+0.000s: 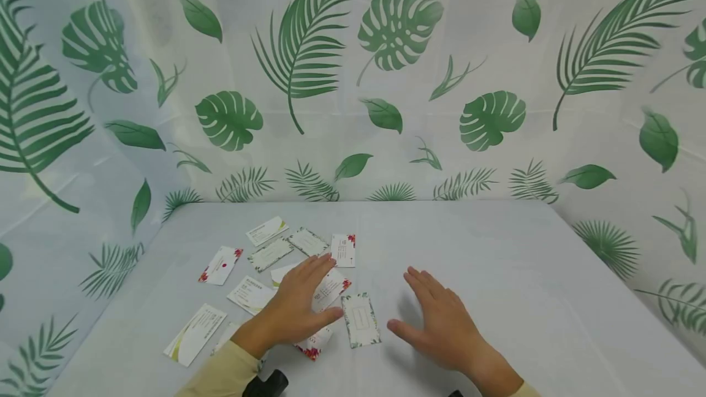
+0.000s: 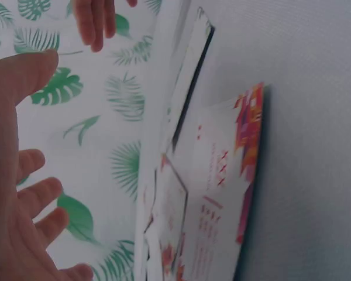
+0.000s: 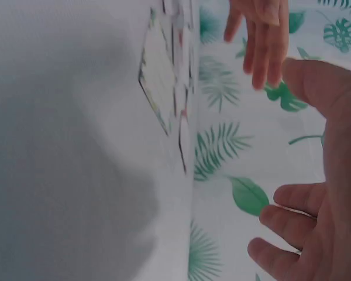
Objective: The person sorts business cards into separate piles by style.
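Left hand: the left hand (image 1: 295, 308) hovers flat with fingers straight over the scattered cards (image 1: 265, 262) at lower centre-left of the head view; whether the palm touches them I cannot tell, and it grips nothing.
Right hand: the right hand (image 1: 441, 323) is spread, fingers straight and apart, over bare tabletop (image 1: 496, 250) at lower centre-right, holding nothing.
Nearest card: a leaf-bordered card (image 1: 361, 320) lies flat between the 2 hands, just beside the left thumb.
Under the left hand: a red-flowered card (image 1: 331, 290) is partly covered by the fingers; the left wrist view shows such a card (image 2: 222, 193) with its edge lifted off the cloth.
Risk: flat cards on smooth cloth may slide or overlap if pressed sideways, and 2 stacked cards could lift together.
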Tool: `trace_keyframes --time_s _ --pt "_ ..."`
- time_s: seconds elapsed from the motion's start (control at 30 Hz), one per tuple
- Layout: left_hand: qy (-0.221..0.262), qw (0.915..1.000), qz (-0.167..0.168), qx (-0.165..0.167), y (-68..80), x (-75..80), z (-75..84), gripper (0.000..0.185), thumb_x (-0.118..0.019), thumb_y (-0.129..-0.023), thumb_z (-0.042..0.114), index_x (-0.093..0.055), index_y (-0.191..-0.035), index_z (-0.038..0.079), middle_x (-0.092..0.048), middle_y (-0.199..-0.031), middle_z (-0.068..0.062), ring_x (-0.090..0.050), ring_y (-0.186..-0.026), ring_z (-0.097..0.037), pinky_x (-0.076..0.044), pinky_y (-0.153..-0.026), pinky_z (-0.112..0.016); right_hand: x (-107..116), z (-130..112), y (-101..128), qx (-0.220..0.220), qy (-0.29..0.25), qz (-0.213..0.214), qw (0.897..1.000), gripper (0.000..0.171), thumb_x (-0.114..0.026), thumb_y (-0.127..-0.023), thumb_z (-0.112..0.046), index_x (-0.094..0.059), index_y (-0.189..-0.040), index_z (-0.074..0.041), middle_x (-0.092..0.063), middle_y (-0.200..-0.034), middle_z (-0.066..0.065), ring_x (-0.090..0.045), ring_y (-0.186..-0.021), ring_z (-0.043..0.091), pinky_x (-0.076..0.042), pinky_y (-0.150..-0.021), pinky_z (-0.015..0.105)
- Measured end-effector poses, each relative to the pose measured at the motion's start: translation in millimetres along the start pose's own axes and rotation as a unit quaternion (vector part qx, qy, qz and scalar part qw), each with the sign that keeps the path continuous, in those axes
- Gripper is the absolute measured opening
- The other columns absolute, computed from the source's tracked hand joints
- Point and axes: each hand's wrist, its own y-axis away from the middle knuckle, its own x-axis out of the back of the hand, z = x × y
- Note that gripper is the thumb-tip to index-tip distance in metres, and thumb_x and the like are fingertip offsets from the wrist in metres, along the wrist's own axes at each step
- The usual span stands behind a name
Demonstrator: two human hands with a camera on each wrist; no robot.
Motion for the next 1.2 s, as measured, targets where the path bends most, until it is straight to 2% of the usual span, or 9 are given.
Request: trace_keyframes --time_s 0.1,0.27,0.37,0.5,0.63,0.87,1.03,1.1,1.2 --pt "0.024 0.999 -0.034 -0.013 -2.5 -5.3 -0.6 0.078 -0.069 -0.091 0.042 -0.037 -0.155 0.011 -0.033 -0.16 -0.007 -0.023 -0.148 -0.029 -0.018 -0.114 -0.059 -8.0 -3.8 4.1 0.019 -0.044 -0.024 0.999 0.081 -0.075 -0.085 -0.05 -0.048 -0.146 -0.003 -0.046 -0.152 0.009 -0.039 -0.14 0.033 -0.034 -0.105 0.061" --pt "0.019 0.9954 -0.092 -0.019 -4.0 -14.4 -0.2 0.075 -0.064 -0.093 0.045 -0.039 -0.154 0.01 -0.036 -0.158 -0.007 -0.024 -0.148 -0.029 -0.014 -0.112 -0.065 -17.7 -8.9 10.6 0.063 -0.094 -0.078 0.991 0.081 -0.072 -0.086 -0.055 -0.049 -0.146 -0.005 -0.05 -0.148 0.01 -0.045 -0.136 0.034 -0.038 -0.103 0.06" --pt "-0.007 0.9934 -0.114 -0.01 -3.3 -18.4 1.4 0.074 -0.063 -0.092 0.051 -0.044 -0.151 0.011 -0.04 -0.156 -0.003 -0.025 -0.147 -0.03 -0.012 -0.11 -0.068 -21.0 -11.4 13.3 0.086 -0.095 -0.119 0.985 0.076 -0.069 -0.087 -0.059 -0.054 -0.142 -0.007 -0.055 -0.142 0.008 -0.048 -0.132 0.034 -0.039 -0.101 0.06" --pt "-0.048 0.9909 -0.126 0.004 -2.4 -23.1 3.1 0.072 -0.062 -0.089 0.059 -0.052 -0.145 0.014 -0.05 -0.148 0.003 -0.03 -0.144 -0.029 -0.012 -0.108 -0.07 -23.2 -13.0 15.0 0.103 -0.081 -0.159 0.978 0.066 -0.068 -0.087 -0.06 -0.063 -0.132 -0.011 -0.061 -0.134 0.002 -0.049 -0.13 0.034 -0.037 -0.101 0.061" --pt "-0.074 0.9891 -0.128 0.0 -1.7 -24.8 6.3 0.069 -0.061 -0.089 0.06 -0.056 -0.141 0.015 -0.056 -0.141 0.006 -0.035 -0.142 -0.029 -0.011 -0.108 -0.071 -22.5 -10.9 14.4 0.092 -0.052 -0.18 0.978 0.064 -0.066 -0.087 -0.062 -0.065 -0.128 -0.013 -0.063 -0.129 -0.001 -0.047 -0.132 0.034 -0.03 -0.102 0.066" --pt "-0.066 0.9838 -0.166 -0.011 2.5 -22.1 16.7 0.063 -0.061 -0.089 0.06 -0.061 -0.137 0.019 -0.061 -0.132 0.013 -0.036 -0.14 -0.025 -0.007 -0.108 -0.07 -13.0 1.5 10.7 0.056 -0.03 -0.149 0.987 0.061 -0.07 -0.086 -0.057 -0.066 -0.125 -0.009 -0.066 -0.125 0.002 -0.047 -0.132 0.038 -0.022 -0.1 0.076" --pt "-0.039 0.9814 -0.183 -0.043 6.4 -22.9 25.9 0.056 -0.065 -0.089 0.056 -0.064 -0.133 0.021 -0.062 -0.123 0.022 -0.039 -0.137 -0.019 -0.01 -0.106 -0.071 -12.0 10.6 6.0 0.036 -0.028 -0.139 0.989 0.057 -0.077 -0.084 -0.046 -0.066 -0.125 -0.008 -0.065 -0.127 0.006 -0.047 -0.133 0.038 -0.022 -0.101 0.075" --pt "-0.039 0.9828 -0.174 -0.049 6.0 -24.0 28.1 0.053 -0.069 -0.089 0.051 -0.065 -0.131 0.02 -0.062 -0.121 0.023 -0.041 -0.135 -0.017 -0.013 -0.106 -0.071 -13.5 13.2 4.3 0.037 -0.025 -0.127 0.991 0.055 -0.079 -0.083 -0.039 -0.066 -0.125 -0.007 -0.065 -0.127 0.008 -0.048 -0.132 0.037 -0.025 -0.102 0.072" --pt "-0.072 0.9868 -0.139 -0.04 1.8 -25.9 30.4 0.054 -0.075 -0.086 0.045 -0.064 -0.132 0.019 -0.062 -0.125 0.017 -0.044 -0.131 -0.018 -0.018 -0.105 -0.069 -15.2 16.9 2.3 0.045 -0.015 -0.104 0.993 0.056 -0.083 -0.08 -0.031 -0.065 -0.126 -0.005 -0.065 -0.126 0.01 -0.051 -0.128 0.037 -0.032 -0.101 0.065"
